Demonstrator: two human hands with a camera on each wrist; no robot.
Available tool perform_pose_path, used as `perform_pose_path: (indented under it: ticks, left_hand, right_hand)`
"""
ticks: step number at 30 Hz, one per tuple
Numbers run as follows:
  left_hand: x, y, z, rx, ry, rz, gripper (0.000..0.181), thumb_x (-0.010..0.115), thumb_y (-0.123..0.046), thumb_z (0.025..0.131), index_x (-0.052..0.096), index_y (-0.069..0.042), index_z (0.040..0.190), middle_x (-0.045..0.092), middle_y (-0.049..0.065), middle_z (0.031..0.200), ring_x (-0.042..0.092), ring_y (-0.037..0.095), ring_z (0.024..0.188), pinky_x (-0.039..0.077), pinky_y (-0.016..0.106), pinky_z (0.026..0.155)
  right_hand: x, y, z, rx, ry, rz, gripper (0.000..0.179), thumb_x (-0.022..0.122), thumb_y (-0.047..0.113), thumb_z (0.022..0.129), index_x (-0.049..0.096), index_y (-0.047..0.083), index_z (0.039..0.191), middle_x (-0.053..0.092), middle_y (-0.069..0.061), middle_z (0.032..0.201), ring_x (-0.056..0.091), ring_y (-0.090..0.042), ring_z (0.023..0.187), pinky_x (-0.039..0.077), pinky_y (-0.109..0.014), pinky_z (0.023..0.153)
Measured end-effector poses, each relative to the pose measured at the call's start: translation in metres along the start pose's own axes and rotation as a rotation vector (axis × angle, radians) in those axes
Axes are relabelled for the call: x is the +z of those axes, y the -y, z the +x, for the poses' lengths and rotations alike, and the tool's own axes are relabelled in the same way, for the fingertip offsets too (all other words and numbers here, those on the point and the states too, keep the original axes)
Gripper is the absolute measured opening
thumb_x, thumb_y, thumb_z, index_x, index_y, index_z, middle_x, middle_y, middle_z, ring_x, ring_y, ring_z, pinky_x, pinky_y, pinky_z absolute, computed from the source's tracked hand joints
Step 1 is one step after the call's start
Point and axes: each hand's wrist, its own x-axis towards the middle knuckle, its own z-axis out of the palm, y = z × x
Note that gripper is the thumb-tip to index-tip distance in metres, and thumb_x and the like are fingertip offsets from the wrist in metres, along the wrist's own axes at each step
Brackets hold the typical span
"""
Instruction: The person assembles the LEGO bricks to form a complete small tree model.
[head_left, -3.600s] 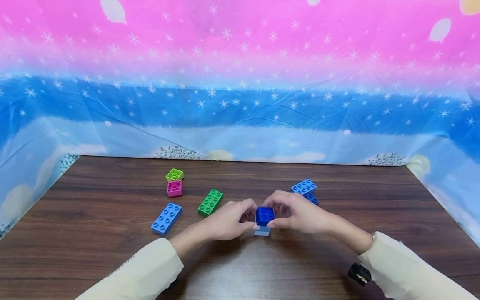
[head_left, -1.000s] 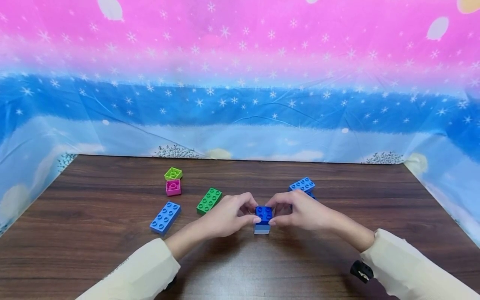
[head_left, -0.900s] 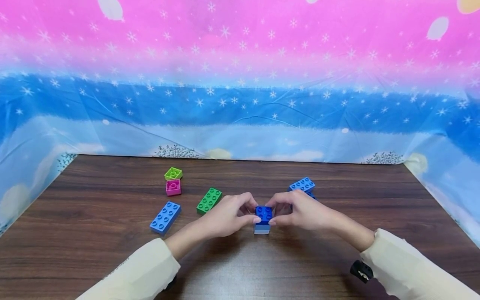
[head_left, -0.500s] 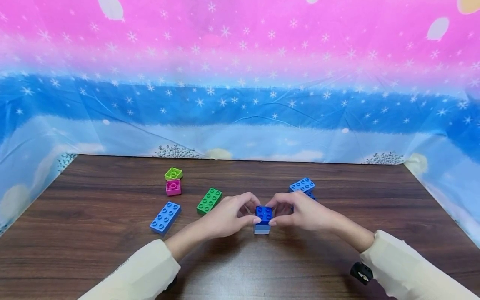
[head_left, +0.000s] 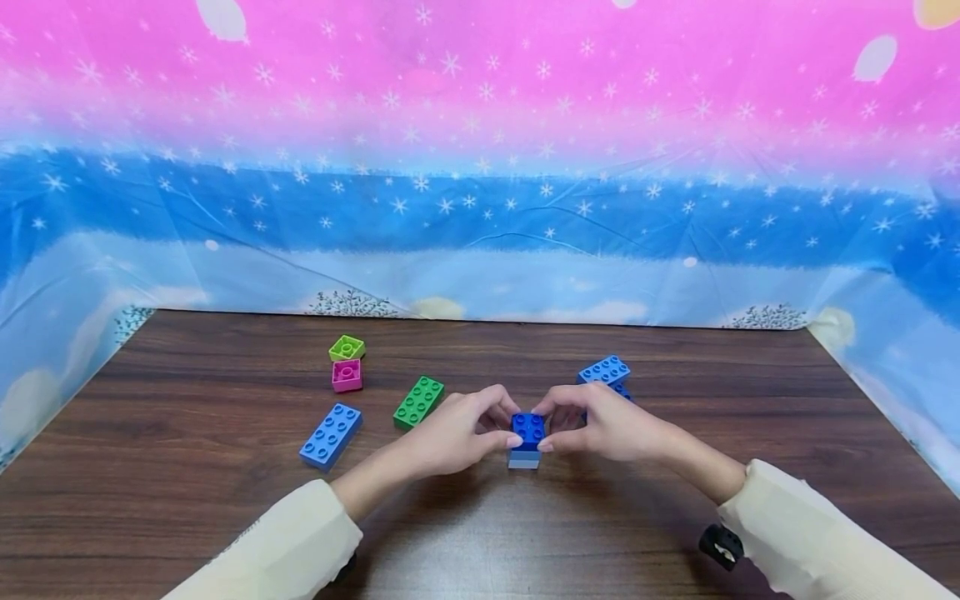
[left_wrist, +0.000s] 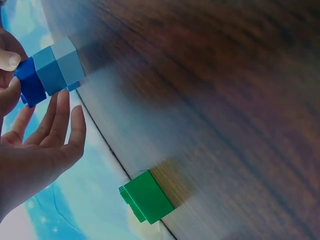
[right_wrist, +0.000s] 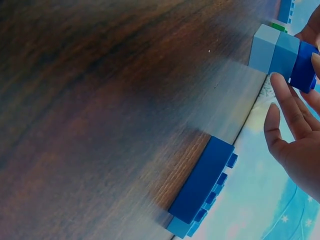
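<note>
A small stack of bricks stands on the table between both hands. Its base is a pale blue brick (left_wrist: 68, 61), the middle one is a mid-blue brick (left_wrist: 50, 72), and a dark blue two-by-two brick (head_left: 528, 427) sits on top with studs upward. From the left, my left hand (head_left: 465, 435) pinches the dark blue brick between thumb and fingers. My right hand (head_left: 600, 423) pinches the same brick from the opposite side, thumb at its near corner. In both wrist views the other fingers are spread beside the lower bricks.
Left of the hands lie a green brick (head_left: 419, 402), a blue brick (head_left: 332, 435), and upturned pink (head_left: 347, 376) and lime (head_left: 347, 347) bricks. Behind the right hand, a blue brick (head_left: 604, 369) overlaps a darker blue brick (right_wrist: 202, 180). A patterned cloth (head_left: 480, 208) borders the table's back.
Since the oldest frame, the dark blue brick has come down and levelled onto the stack, with both hands shifting slightly. Over the last second, hands and bricks have stayed almost still.
</note>
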Motion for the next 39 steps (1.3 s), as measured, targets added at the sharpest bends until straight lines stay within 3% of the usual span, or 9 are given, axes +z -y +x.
perform_pose_path:
  ticks: [24, 39]
  left_hand:
    - [0.0011, 0.0011, -0.0007, 0.004, -0.009, -0.020, 0.016, 0.061, -0.013, 0.088, 0.057, -0.005, 0.101, 0.063, 0.004, 0.092, 0.060, 0.017, 0.086, 0.048, 0.027, 0.072]
    - [0.0000, 0.0000, -0.0012, -0.011, 0.000, -0.027, 0.016, 0.060, -0.014, 0.089, 0.057, -0.004, 0.102, 0.063, 0.004, 0.091, 0.060, 0.016, 0.085, 0.048, 0.027, 0.072]
  right_hand:
    - [0.0000, -0.0021, -0.0019, -0.023, -0.031, -0.013, 0.029, 0.066, 0.023, 0.085, 0.064, 0.005, 0.107, 0.065, -0.002, 0.099, 0.061, -0.011, 0.084, 0.050, -0.028, 0.068]
    - [0.0030, -0.0026, -0.0037, 0.013, -0.041, -0.011, 0.031, 0.065, 0.023, 0.085, 0.063, 0.004, 0.110, 0.066, -0.003, 0.101, 0.061, -0.009, 0.080, 0.050, -0.027, 0.069]
